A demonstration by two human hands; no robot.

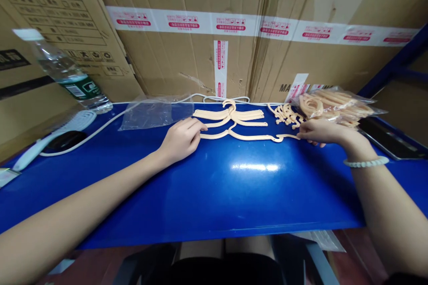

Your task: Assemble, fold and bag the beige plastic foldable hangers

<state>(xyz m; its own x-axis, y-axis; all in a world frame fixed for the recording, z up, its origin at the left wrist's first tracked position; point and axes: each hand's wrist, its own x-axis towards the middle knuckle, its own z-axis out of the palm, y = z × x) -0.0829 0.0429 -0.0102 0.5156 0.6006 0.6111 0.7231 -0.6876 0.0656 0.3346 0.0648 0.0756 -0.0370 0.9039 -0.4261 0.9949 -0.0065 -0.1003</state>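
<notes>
A cream plastic clothes hanger (249, 137) lies nearest me on the blue table. My left hand (182, 140) is closed at its left end, with the fingertips partly hidden. In my right hand (319, 132) the end of a slim cream curved piece (288, 136) is pinched. The hooked end of that piece meets the hanger's right end; I cannot tell whether they are joined. Just behind lie several more hangers, stacked (214, 115), with a hook (229, 104) pointing away from me. Small cream hooks (286, 113) form a loose pile left of my right hand.
A clear bag of cream parts (334, 104) sits behind my right hand, with a phone-like dark slab (391, 140) beside it. Left are an empty-looking plastic bag (147, 116), a white cable (110, 129), a brush (63, 131) and a water bottle (76, 80). Cardboard boxes (187, 58) wall the back.
</notes>
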